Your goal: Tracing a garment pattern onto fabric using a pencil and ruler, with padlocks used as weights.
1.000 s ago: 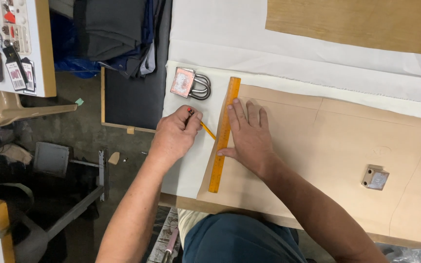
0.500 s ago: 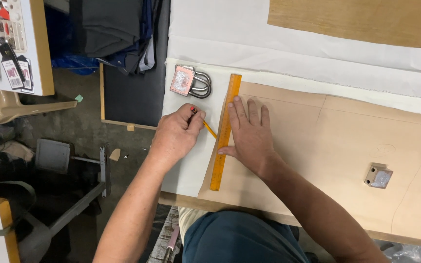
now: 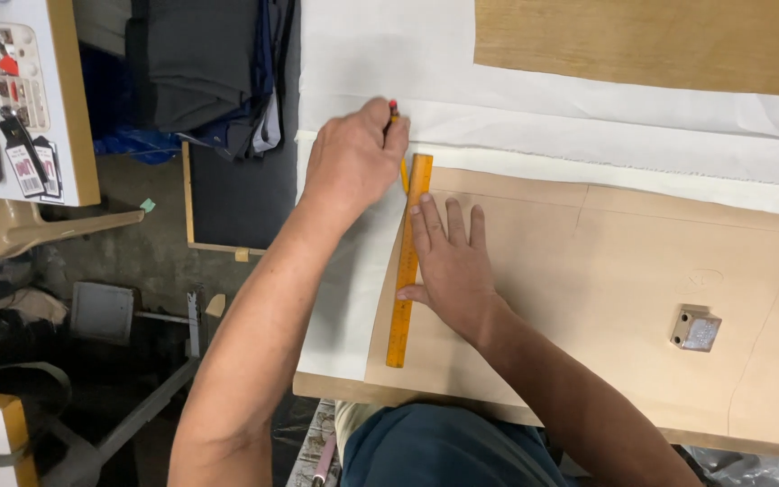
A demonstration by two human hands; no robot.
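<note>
left hand [image 3: 353,162] moved up ruler [image 3: 405,257], gripping pencil [image 3: 396,135] | right hand [image 3: 448,261] flat, fingers spread | white cloth [image 3: 353,298]

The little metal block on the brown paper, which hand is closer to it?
Right. The right hand presses the ruler, left of the metal block. The left hand is farther, beyond the ruler's top.

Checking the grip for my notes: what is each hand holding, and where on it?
Left hand grips a yellow pencil by its upper shaft. Right hand lies flat on the ruler, holding nothing.
</note>
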